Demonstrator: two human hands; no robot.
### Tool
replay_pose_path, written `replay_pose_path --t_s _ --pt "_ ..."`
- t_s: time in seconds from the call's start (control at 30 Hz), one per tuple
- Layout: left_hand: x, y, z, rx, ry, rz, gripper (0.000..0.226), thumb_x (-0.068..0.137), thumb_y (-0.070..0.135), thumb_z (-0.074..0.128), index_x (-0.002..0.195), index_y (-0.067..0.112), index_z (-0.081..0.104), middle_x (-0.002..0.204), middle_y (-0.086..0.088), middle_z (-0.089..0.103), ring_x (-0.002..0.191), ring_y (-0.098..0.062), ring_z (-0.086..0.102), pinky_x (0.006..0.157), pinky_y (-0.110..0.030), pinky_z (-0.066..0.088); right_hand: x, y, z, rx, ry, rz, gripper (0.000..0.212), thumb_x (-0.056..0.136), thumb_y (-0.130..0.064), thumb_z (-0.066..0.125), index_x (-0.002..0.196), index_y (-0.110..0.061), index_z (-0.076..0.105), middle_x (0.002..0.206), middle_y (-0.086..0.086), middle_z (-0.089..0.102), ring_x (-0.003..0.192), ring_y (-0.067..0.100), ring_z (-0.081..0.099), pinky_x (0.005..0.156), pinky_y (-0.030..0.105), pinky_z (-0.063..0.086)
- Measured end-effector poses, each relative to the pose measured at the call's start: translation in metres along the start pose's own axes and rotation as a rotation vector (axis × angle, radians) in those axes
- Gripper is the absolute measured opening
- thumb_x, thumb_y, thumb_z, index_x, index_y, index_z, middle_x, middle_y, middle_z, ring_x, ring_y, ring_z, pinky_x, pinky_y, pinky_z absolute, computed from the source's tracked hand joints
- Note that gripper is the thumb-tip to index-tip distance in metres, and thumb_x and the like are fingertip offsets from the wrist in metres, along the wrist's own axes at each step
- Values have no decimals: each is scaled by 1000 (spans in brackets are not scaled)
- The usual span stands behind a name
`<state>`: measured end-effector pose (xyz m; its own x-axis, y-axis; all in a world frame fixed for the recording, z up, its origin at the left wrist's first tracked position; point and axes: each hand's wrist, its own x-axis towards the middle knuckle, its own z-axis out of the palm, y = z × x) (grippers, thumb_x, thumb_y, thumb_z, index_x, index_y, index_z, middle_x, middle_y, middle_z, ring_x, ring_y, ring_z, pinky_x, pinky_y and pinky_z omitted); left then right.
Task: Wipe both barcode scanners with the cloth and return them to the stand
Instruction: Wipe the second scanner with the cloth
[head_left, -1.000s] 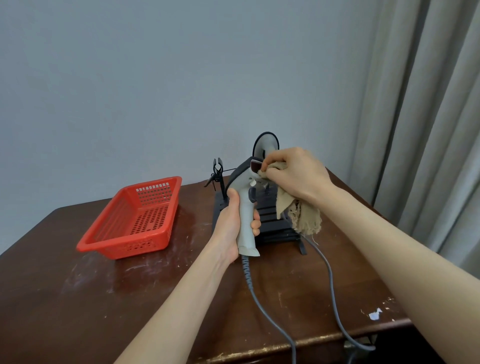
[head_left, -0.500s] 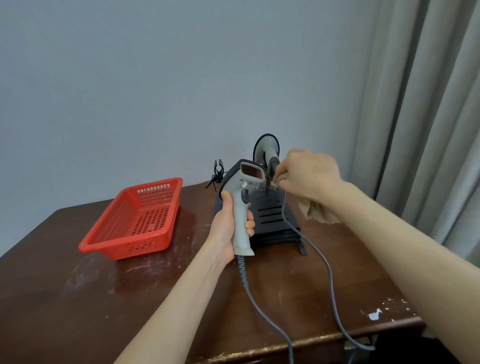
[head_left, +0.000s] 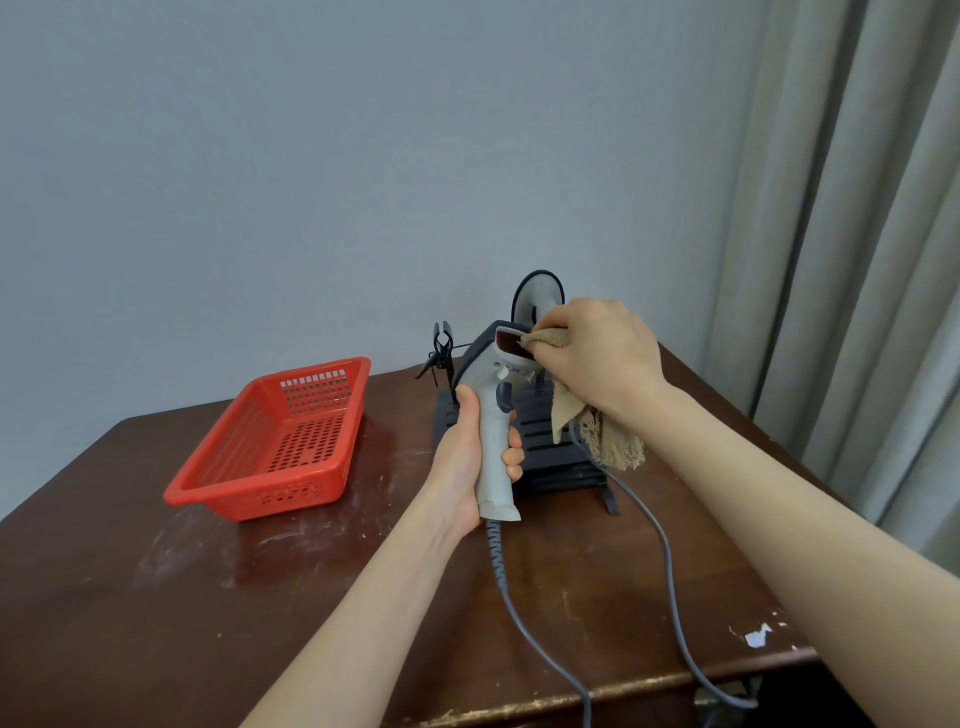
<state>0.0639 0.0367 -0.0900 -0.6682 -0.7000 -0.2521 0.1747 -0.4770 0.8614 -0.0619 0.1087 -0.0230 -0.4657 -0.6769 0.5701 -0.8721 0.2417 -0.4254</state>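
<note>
Plain grey-blue wall (head_left: 311, 182), unmarked, evenly lit. Pale grey curtain (head_left: 857, 260) hangs in folds at right, dropping past the table's edge. Dark brown wooden table (head_left: 156, 623): glossy top scuffed, streaked white; front edge worn; white chip (head_left: 756, 636) near right corner.

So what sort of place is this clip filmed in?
Likely an ordinary room, home or office, rather than a shop counter: a scuffed wooden table stands in front of a bare grey wall, with long grey curtains at the right.
</note>
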Motion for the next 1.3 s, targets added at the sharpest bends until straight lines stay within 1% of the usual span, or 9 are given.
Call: replay_pose_path --t_s 0.1,0.23,0.43,0.53,0.7,0.97,1.13,1.2,1.3 --pt "0 -1 1 26 3 1 59 86 65 39 85 9 59 55 -2 50 39 -9 41 35 -19 38 2 -5 1 70 -12 -18 20 86 -41 59 97 -30 72 89 -5 66 87 20 59 64 28 39" --pt "-1 -3 1 43 7 2 59 86 64 39 82 9 59 53 -2 51 38 -10 41 35 -19 38 5 -8 0 153 -57 -69 17 84 -38 62 94 -31 73 97 -7 66 93 17 59 76 34 48" --pt "-1 -1 -2 76 21 24 60 85 65 39 82 8 59 53 -1 50 38 -10 41 35 -20 37 7 -1 -4 270 -193 -102 13 82 -33 65 92 -35 73 85 -18 63 93 12 60 85 39 50" --pt "0 -1 -3 99 22 38 61 85 65 39 82 8 59 53 -1 49 39 -10 41 36 -20 38 8 1 -9 258 -244 -138 16 84 -31 63 96 -34 73 91 -15 66 95 12 61 87 40 50" --pt "1 -1 -4 133 39 53 61 86 65 39 86 7 59 55 -2 48 40 -11 41 37 -21 38 11 5 -14 109 -320 -133 19 86 -34 59 100 -38 70 104 -10 69 100 15 60 86 37 50" --pt "0 1 -5 166 59 92 60 86 64 39 88 7 59 56 -3 50 42 -11 43 38 -21 39 9 7 -15 -157 -340 -92 22 90 -35 53 108 -40 66 112 -6 65 101 21 58 71 28 38" --pt "1 2 -2 177 78 102 59 88 63 39 89 7 59 55 -3 51 41 -12 44 39 -22 40 12 10 -8 -337 -202 41 27 86 -22 49 105 -27 67 98 3 66 79 27 56 61 27 35" --pt "1 3 -3 139 74 89 59 87 63 40 90 7 59 54 -3 51 41 -11 44 38 -21 39 10 17 -6 -266 -178 83 23 88 -23 49 105 -21 64 91 4 64 77 27 53 62 27 35" --pt "0 3 -4 100 68 79 59 87 63 41 91 6 59 54 -3 51 40 -11 43 37 -21 39 3 17 -7 84 -174 59 12 88 -28 55 96 -23 62 73 -7 55 79 21 55 63 29 38"
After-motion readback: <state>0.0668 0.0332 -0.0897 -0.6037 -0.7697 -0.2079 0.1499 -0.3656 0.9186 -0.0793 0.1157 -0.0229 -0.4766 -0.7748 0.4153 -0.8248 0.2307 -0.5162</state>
